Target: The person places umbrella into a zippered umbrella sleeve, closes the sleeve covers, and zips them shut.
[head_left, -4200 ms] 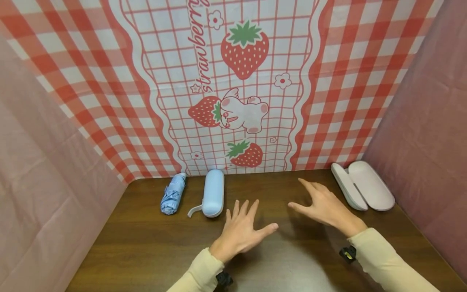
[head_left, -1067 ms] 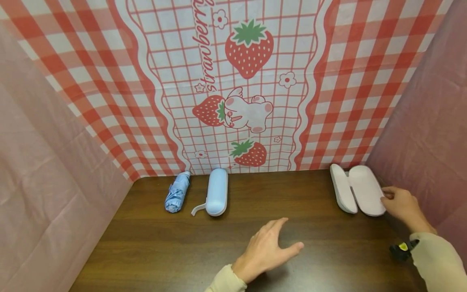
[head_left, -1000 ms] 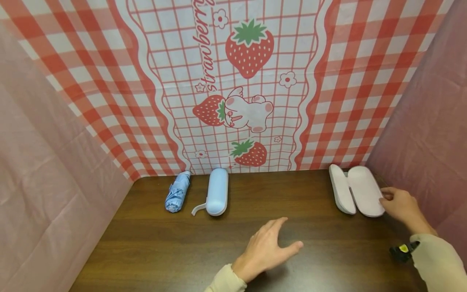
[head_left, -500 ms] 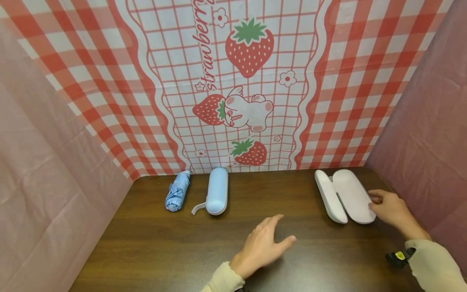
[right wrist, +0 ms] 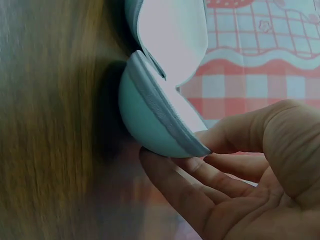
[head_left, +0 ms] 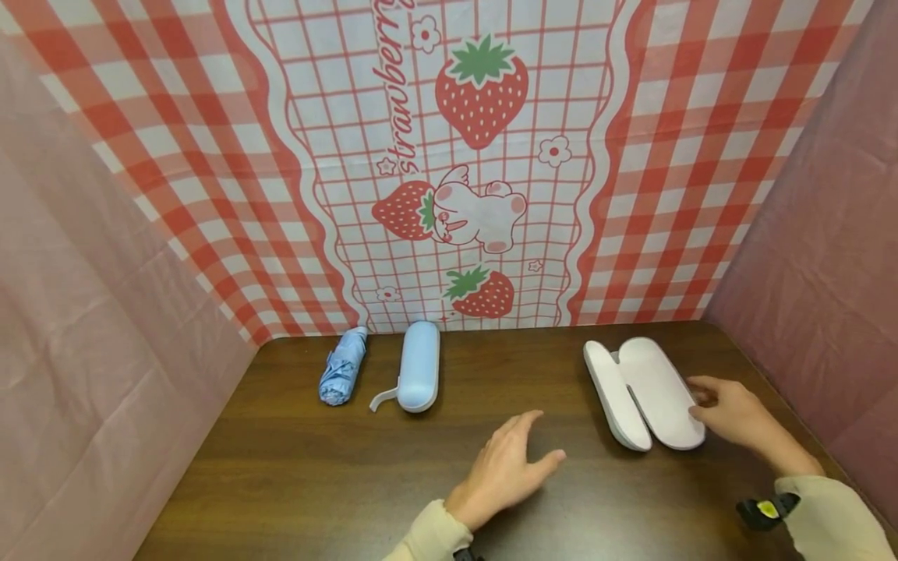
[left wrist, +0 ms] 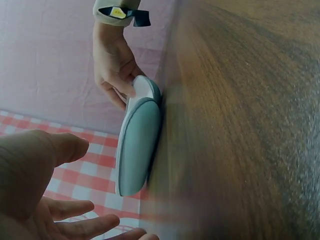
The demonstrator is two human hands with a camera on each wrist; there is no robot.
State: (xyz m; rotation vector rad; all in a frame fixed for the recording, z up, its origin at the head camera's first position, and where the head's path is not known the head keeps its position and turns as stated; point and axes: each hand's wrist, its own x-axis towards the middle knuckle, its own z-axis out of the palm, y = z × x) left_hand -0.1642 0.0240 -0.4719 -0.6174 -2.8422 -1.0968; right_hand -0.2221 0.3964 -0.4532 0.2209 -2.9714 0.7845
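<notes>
An open glasses case (head_left: 662, 397), white inside and pale teal outside, lies at the right of the table with its two halves spread. My right hand (head_left: 733, 413) pinches the rim of its right half. The right wrist view shows the thumb on the inner edge and fingers under the rounded teal shell (right wrist: 142, 112). Across the middle front of the table, my left hand (head_left: 500, 470) holds nothing, its fingers and thumb spread apart. From the left wrist view, the case's teal back (left wrist: 139, 150) appears beyond that hand's thumb and fingers.
Toward the back left lies a folded light blue umbrella (head_left: 342, 368). Beside it is a closed light blue case (head_left: 419, 366) with a grey strap (head_left: 383, 399). A strawberry-print cloth (head_left: 484, 179) hangs behind the brown wooden table (head_left: 295, 467), with pink cloth (head_left: 793, 257) at the sides.
My right hand has gone from mid-table to the glasses case, gripped its rim, and shifted it left and toward me. The left hand has moved right and nearer to me.
</notes>
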